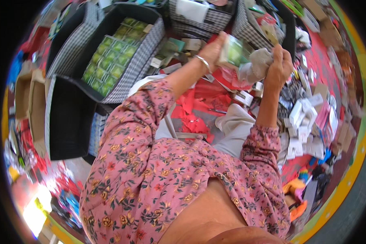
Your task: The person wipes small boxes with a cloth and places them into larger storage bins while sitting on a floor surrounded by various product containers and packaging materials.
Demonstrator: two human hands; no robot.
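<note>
I am watching the small green-and-white box (234, 51) sitting between the two hands, in front of the chest and above the red litter on the floor (187, 107). The left hand (214, 49) is grasping it from its left side, so that hand is lying nearer; the right hand (281, 62) is waiting beyond the box's right side, clenching a grey cloth (259, 62). The cloth is filling the gap between box and right fist, and its near edge is meeting or overlapping the box; I am not managing to tell which through the blur. The box's long axis seems to be running away from the body, though blur is leaving me unsure. Similar green boxes (112, 61) are standing in rows inside the checked bin (143, 55), off to the left, past the left forearm.
</note>
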